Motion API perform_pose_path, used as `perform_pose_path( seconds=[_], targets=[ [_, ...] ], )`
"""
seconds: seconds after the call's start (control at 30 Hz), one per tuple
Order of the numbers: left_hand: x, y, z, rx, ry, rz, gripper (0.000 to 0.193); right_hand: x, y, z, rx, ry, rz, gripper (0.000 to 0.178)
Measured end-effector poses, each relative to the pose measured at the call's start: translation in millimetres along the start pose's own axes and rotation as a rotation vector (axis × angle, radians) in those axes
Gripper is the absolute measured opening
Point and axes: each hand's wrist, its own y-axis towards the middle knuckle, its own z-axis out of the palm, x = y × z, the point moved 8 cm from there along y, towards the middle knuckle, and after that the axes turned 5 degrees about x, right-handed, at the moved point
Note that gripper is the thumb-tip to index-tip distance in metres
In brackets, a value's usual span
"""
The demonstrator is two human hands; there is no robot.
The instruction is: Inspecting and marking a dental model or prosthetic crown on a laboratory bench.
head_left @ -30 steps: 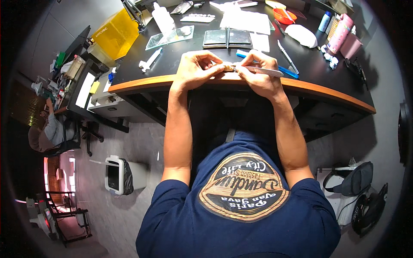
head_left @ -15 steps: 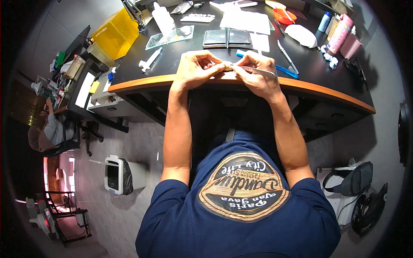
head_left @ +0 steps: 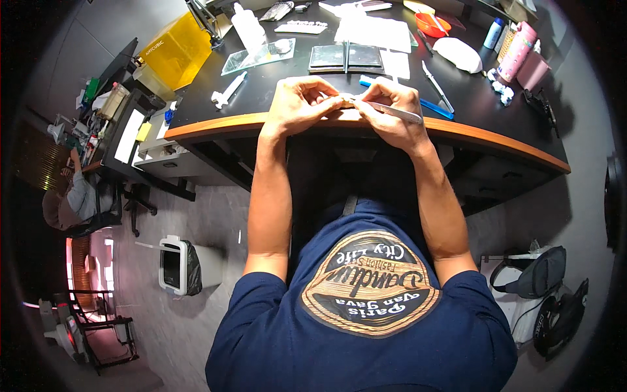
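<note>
Both hands meet just above the desk's wooden front edge. My left hand (head_left: 297,106) is closed, thumb and forefinger pinching a small yellowish piece (head_left: 346,99) too small to name. My right hand (head_left: 394,116) is closed like a pen grip around a slim whitish pen-shaped tool (head_left: 400,114). The tool's tip comes to the small piece; its exact shape is hidden by the fingers. Behind the right hand lies a blue pen-shaped tool (head_left: 436,109), partly covered by it.
The black desk (head_left: 287,75) carries a syringe (head_left: 228,90), a glass plate (head_left: 260,57), a dark hinged case (head_left: 345,59), a craft knife (head_left: 437,86), an orange bowl (head_left: 428,26) and a pink bottle (head_left: 516,52). A bin (head_left: 179,264) stands on the floor. Another person (head_left: 75,199) sits far left.
The pen-shaped tool's rear end has tilted slightly lower in my right hand. My left hand keeps its pinch in nearly the same place.
</note>
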Motion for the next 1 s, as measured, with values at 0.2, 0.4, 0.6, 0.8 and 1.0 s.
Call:
perform_pose_path(
  seconds=[0.2, 0.4, 0.6, 0.8, 1.0],
  targets=[
    [2.9, 0.5, 1.8, 0.037, -0.018, -0.035, 0.021, 3.5, 1.4, -3.3, -0.057, 0.039, -0.050, 0.015],
    [2.9, 2.1, 4.8, 0.095, -0.064, -0.012, 0.026, 3.8, 0.9, -3.3, -0.030, 0.031, -0.010, 0.014],
    [0.2, 0.7, 4.8, 0.105, -0.111, 0.065, 0.031, 1.5, 0.5, -3.0, -0.030, 0.022, -0.008, 0.013],
    [2.5, -2.0, 2.7, 0.092, -0.132, 0.045, 0.034, 3.1, -0.7, -2.1, -0.043, 0.032, -0.034, 0.012],
    [-3.1, -1.7, 3.1, 0.094, -0.108, 0.113, 0.041, 4.8, -1.3, -2.5, -0.056, -0.013, -0.058, 0.014]
  ],
)
